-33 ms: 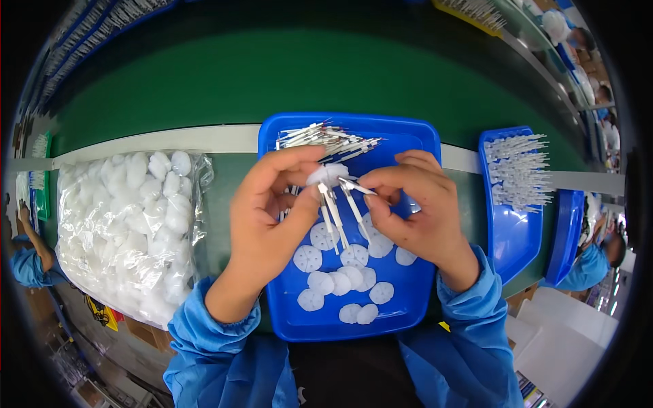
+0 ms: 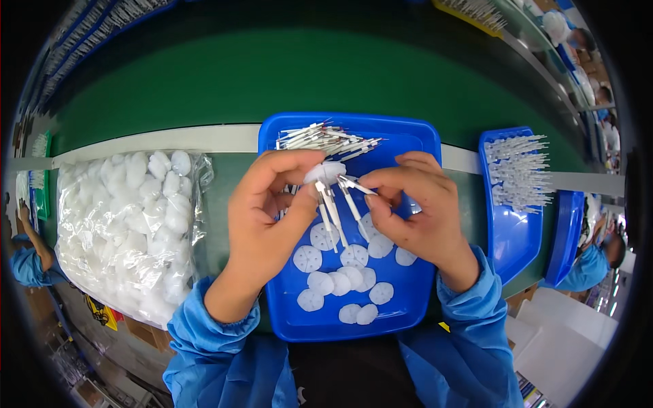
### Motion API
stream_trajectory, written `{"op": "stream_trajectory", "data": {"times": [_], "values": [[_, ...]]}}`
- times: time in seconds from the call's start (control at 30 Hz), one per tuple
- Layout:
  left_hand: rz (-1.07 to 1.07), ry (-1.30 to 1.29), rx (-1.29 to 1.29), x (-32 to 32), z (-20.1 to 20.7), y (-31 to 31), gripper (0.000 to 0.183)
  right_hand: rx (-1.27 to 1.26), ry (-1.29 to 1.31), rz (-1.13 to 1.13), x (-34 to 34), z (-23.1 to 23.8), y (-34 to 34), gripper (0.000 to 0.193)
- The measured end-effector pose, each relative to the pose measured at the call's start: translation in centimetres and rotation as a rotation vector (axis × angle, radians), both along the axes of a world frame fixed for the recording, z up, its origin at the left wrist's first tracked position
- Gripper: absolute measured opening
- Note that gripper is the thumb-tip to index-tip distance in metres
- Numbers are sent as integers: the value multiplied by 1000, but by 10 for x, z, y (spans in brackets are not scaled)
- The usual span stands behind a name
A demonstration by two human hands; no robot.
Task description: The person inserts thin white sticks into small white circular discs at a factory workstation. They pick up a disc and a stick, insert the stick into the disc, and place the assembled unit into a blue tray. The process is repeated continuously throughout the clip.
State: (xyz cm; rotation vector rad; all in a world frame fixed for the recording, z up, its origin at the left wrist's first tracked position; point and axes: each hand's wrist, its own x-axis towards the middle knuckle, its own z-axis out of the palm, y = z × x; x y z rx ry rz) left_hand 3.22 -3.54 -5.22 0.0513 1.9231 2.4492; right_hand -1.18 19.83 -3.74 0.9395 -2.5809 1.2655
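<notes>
My left hand [image 2: 269,204] pinches a white round disc [image 2: 325,171] between thumb and fingers, above a blue tray [image 2: 286,319]. Several thin white rods [image 2: 331,214] with metallic ends hang down from the disc. My right hand [image 2: 418,207] is closed in a pinch on another white rod [image 2: 356,185], whose tip is at the disc's right edge. Whether that tip sits in a hole I cannot tell. Below, several loose white discs with small holes [image 2: 308,258] lie in the tray, some overlapping. A pile of white rods [image 2: 323,141] fills the tray's far left corner, partly hidden by my left hand.
A clear plastic bag full of white discs [image 2: 126,231] lies to the left on the green table [image 2: 286,75]. At the right stands a blue tray with bundled white rods [image 2: 517,238]. More filled trays line the far edges. Other people work at both sides.
The white disc has tilted slightly in my left hand, and the hanging rods have shifted a little with it. My right hand stays in place.
</notes>
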Motion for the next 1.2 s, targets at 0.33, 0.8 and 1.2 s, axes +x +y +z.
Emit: {"op": "stream_trajectory", "data": {"times": [0.33,0.8,1.2], "values": [[90,197,-228,-4,-7,-2,33,-107,-166,-22,6,-3,0,27],[71,420,-805,1,2,7,36,72,97,-157,12,-13,-9,17],[95,184,-642,15,2,17,30,93,447,-99,7,-13,-14,17]]}}
